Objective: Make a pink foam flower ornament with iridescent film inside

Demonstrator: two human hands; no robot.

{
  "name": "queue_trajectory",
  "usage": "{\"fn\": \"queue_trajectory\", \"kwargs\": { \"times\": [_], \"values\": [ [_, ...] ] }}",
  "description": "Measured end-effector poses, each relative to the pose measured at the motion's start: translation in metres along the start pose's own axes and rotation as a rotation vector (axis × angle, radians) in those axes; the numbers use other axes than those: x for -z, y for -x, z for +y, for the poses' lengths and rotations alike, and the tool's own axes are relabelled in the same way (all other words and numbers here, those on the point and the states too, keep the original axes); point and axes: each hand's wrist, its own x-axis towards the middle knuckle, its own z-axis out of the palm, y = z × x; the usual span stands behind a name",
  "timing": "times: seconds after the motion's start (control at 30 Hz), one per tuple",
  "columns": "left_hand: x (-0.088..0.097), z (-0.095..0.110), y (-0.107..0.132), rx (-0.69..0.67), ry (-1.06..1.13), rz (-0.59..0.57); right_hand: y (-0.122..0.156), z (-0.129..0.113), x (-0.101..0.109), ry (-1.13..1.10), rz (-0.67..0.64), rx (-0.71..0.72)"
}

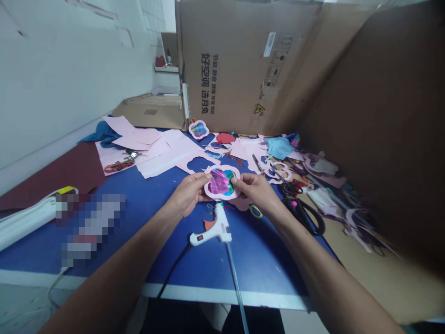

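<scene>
Both my hands hold a pink flower-shaped paper frame (222,168) with a shiny magenta, blue and green foil centre, a little above the blue table (146,195). My left hand (187,191) pinches its left edge, fingers closed. My right hand (255,188) pinches its right edge, thumb on top. A white hot glue gun (215,229) lies on the table just below my hands, a clear glue stick jutting toward me and its black cord running off the near edge.
Pink paper sheets (163,150) and cut-outs lie behind my hands. A second finished flower frame (199,129) leans on a big cardboard box (239,65). Black scissors (306,211) lie right of my right hand. White tubes (24,220) lie at left. Cardboard walls the right side.
</scene>
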Motion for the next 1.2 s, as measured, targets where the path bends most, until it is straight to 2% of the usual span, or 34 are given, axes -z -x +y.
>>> {"fn": "queue_trajectory", "kwargs": {
  "times": [0.23,0.43,0.6,0.7,0.93,1.03,1.2],
  "values": [
    [0.001,-0.006,-0.002,0.05,-0.027,-0.036,0.001,0.001,-0.004,-0.052,-0.023,0.007],
    [0.003,-0.003,-0.003,0.021,0.014,0.016,0.002,0.001,-0.003,0.01,0.067,0.082],
    [0.005,-0.002,-0.003,-0.014,0.046,0.073,0.002,0.005,-0.002,0.212,0.218,0.282],
    [0.005,-0.001,-0.003,-0.021,0.067,0.082,0.004,0.007,-0.002,0.326,0.252,0.401],
    [0.005,0.001,-0.002,-0.034,0.109,0.107,0.01,0.008,-0.005,0.538,0.105,0.678],
    [0.005,0.001,-0.002,-0.023,0.113,0.093,0.011,0.008,-0.007,0.581,0.05,0.721],
    [0.004,0.001,-0.001,-0.015,0.124,0.086,0.012,0.006,-0.007,0.624,0.029,0.744]
  ]
}}
